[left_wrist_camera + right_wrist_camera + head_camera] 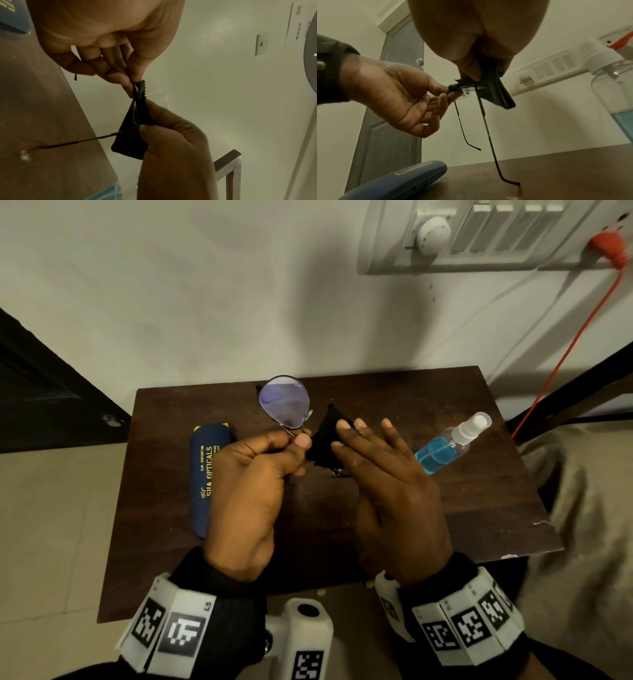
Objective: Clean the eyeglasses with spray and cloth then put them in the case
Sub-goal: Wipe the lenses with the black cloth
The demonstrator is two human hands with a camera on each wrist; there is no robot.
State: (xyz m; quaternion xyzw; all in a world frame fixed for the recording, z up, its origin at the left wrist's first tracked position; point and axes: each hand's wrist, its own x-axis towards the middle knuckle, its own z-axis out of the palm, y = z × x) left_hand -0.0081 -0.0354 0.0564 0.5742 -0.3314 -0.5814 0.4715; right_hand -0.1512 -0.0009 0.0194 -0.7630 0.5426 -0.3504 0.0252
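Note:
The eyeglasses [285, 404] are held above the dark wooden table [394, 529], thin black temples hanging down; one temple tip [518, 183] touches the tabletop. My left hand [301, 440] pinches the frame near the bridge, leaving one bluish lens bare. A black cloth [323, 440] is folded over the other lens, and my right hand [343, 430] pinches it between thumb and fingers. In the left wrist view the cloth [132, 139] covers that lens entirely. The dark blue case [209, 474] lies shut to the left. The spray bottle [448, 444] with blue liquid lies on its side to the right.
The table stands against a pale wall with a switch panel [479, 234] and an orange cord [565, 354] running down at the right. A dark door [34, 388] is at the left, beige fabric [582, 508] past the table's right edge.

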